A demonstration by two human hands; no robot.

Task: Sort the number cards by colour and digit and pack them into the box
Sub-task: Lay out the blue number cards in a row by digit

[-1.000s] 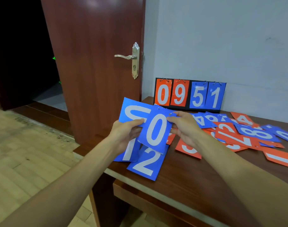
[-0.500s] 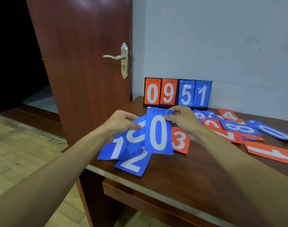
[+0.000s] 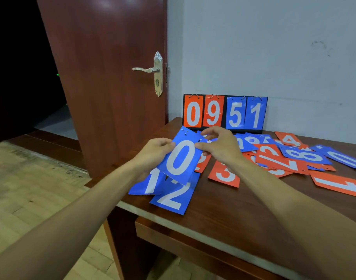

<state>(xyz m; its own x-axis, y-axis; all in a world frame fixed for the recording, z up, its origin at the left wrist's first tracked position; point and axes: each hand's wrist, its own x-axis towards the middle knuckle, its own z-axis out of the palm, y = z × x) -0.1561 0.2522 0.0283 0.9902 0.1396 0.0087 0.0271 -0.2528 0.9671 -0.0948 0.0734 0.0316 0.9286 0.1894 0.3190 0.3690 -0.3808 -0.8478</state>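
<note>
My left hand [image 3: 153, 151] and my right hand [image 3: 220, 145] both hold a blue card with a white 0 [image 3: 181, 158], tilted, just above the table. The left grips its left edge; the right pinches its top right corner. Under it lie a blue 1 card [image 3: 151, 183] and a blue 2 card [image 3: 173, 198] near the table's front left corner. An orange 3 card [image 3: 223, 175] lies to their right. Several loose blue and orange cards [image 3: 294, 156] lie scattered further right. No box is in view.
A black scoreboard stand [image 3: 224, 113] showing 0 9 5 1 leans against the wall at the back of the brown table [image 3: 243, 209]. An open wooden door [image 3: 112, 77] stands just left of the table. Wooden floor lies to the left.
The second blue card held behind the 0 is no longer visible. The 0 card now sits tilted over the 1 and 2 cards, both hands still on it.
</note>
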